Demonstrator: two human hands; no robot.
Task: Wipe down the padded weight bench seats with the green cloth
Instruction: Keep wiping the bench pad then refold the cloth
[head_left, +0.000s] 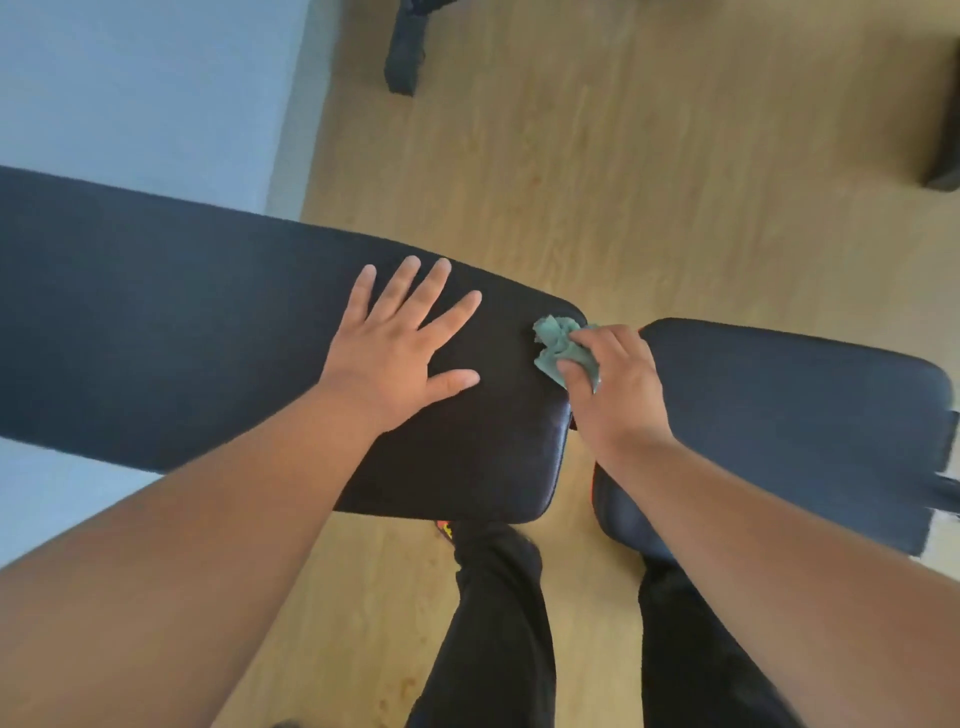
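Note:
A long black padded bench back pad (171, 322) stretches from the left edge to the middle of the view. A shorter black seat pad (800, 415) lies to its right, with a narrow gap between them. My left hand (400, 348) rests flat on the long pad, fingers spread. My right hand (613, 384) grips a bunched green cloth (556, 343) against the right end of the long pad, near its far corner.
Light wooden floor (623, 156) runs beyond and below the bench. A white wall or mat (130, 93) fills the upper left. A dark equipment foot (405, 57) stands at the top, another dark base (945, 130) at the right edge. My legs in black trousers (493, 623) stand below the bench.

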